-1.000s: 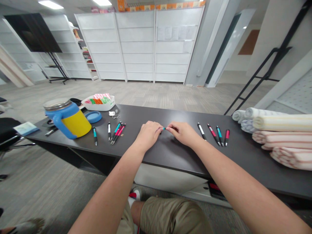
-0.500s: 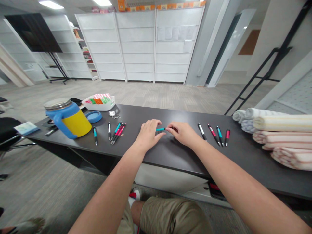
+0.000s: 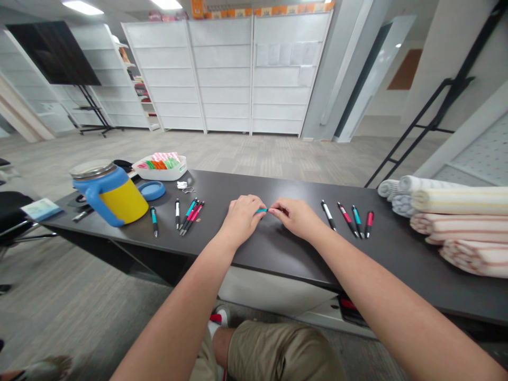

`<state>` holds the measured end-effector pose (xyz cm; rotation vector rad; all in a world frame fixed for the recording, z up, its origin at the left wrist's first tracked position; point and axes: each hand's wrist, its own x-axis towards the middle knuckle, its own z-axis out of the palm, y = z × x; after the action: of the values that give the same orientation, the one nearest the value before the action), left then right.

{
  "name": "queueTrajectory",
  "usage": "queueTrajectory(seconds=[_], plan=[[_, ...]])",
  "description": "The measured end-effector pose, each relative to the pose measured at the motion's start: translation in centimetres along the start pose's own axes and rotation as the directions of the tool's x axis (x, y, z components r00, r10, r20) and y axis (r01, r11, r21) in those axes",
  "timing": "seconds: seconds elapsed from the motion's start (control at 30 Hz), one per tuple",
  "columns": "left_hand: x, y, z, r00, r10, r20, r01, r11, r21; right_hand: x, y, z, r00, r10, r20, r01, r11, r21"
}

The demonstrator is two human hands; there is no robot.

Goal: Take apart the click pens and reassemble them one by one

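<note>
Above the dark desk (image 3: 278,259), a teal pen (image 3: 262,210) lies crosswise between my hands, mostly covered by fingers. My left hand (image 3: 242,217) has its thumb and fingers closed around it. My right hand (image 3: 297,216) pinches its right end. Right of my hands lie a white pen (image 3: 327,214), a red pen (image 3: 346,217), a second teal pen (image 3: 357,219) and a short red pen (image 3: 370,223). To the left, another teal pen (image 3: 154,221) and a white pen (image 3: 177,214) lie near a small bunch of teal and red pens (image 3: 193,216).
A blue and yellow mug (image 3: 125,198) stands at the left, with a blue lid (image 3: 152,190) beside it. Behind them is a white basket (image 3: 177,170) of colourful packets. Rolled cloths (image 3: 460,203) are stacked at the right end. The desk's front edge runs beneath my forearms.
My left thumb and fingers have closed onto the teal pen, so less of it shows. My right hand has stayed at its end.
</note>
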<state>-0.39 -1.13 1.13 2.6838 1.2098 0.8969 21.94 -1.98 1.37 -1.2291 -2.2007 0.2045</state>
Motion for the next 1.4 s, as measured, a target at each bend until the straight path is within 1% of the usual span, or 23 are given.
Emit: queueTrajectory(seconds=[0.13, 0.23, 0.3, 0.43, 0.5, 0.57, 0.63, 0.73, 0.83, 0.97, 1.07, 1.13, 1.2, 1.3, 1.33, 1.4], plan=[[0.0, 0.0, -0.1, 0.999, -0.017, -0.042, 0.017, 1.000, -0.001, 0.0, 0.1, 0.1, 1.000, -0.009, -0.028, 0.009, 1.000, -0.007], [0.1, -0.1, 0.0, 0.999, -0.001, -0.041, 0.002, 1.000, 0.006, 0.0, 0.0, 0.2, 0.999, -0.013, -0.041, 0.012, 0.999, -0.031], [0.1, -0.1, 0.0, 0.999, -0.011, -0.037, 0.011, 1.000, 0.019, 0.2, 0.0, 0.2, 0.998, -0.034, -0.052, 0.032, 0.998, -0.049], [0.2, -0.2, 0.1, 0.997, -0.045, -0.067, 0.046, 0.999, 0.026, 0.5, 0.0, 0.3, 0.989, -0.107, -0.100, 0.100, 0.993, -0.069], [0.2, -0.4, 0.2, 0.991, -0.083, -0.103, 0.085, 0.996, 0.018, 0.5, 0.3, 0.5, 0.984, -0.093, -0.149, 0.081, 0.993, -0.084], [0.3, -0.6, 0.3, 0.977, -0.152, -0.149, 0.153, 0.988, -0.007, 0.5, 0.5, 0.9, 0.982, -0.044, -0.185, 0.022, 0.993, -0.119], [0.4, -0.9, 0.4, 0.956, -0.229, -0.183, 0.220, 0.973, -0.068, 0.4, 0.6, 1.3, 0.987, -0.002, -0.162, -0.026, 0.985, -0.168], [0.5, -1.1, 0.4, 0.938, -0.292, -0.186, 0.264, 0.951, -0.164, 0.4, 0.4, 2.1, 0.998, 0.006, -0.062, -0.021, 0.972, -0.233], [0.6, -1.0, 0.4, 0.951, -0.270, -0.151, 0.247, 0.957, -0.154, 0.5, -0.1, 2.8, 1.000, -0.009, 0.000, 0.009, 0.963, -0.270], [0.6, -0.9, 0.6, 0.965, -0.237, -0.109, 0.227, 0.970, -0.092, 0.7, -0.2, 2.9, 1.000, -0.004, 0.003, 0.005, 0.961, -0.277], [0.5, -1.0, 0.7, 0.965, -0.246, -0.088, 0.240, 0.968, -0.080, 0.7, 0.1, 2.3, 0.999, -0.027, -0.030, 0.020, 0.977, -0.211], [0.5, -1.0, 0.8, 0.965, -0.251, -0.078, 0.244, 0.966, -0.082, 0.6, 0.4, 1.8, 0.997, -0.023, -0.072, 0.015, 0.994, -0.110], [0.5, -1.1, 0.8, 0.965, -0.251, -0.073, 0.244, 0.966, -0.087, 0.5, 0.6, 1.3, 0.993, 0.023, -0.112, -0.018, 0.999, 0.040], [0.5, -1.1, 0.8, 0.969, -0.237, -0.072, 0.230, 0.969, -0.090, 0.4, 0.8, 0.8, 0.982, 0.128, -0.138, -0.090, 0.963, 0.253], [0.5, -1.1, 0.8, 0.971, -0.228, -0.070, 0.221, 0.971, -0.091, 0.3, 0.9, 0.6, 0.978, 0.158, -0.136, -0.113, 0.951, 0.288], [0.5, -1.0, 0.8, 0.976, -0.209, -0.057, 0.203, 0.975, -0.096, 0.3, 1.0, 0.4, 0.972, 0.198, -0.128, -0.155, 0.946, 0.286]])
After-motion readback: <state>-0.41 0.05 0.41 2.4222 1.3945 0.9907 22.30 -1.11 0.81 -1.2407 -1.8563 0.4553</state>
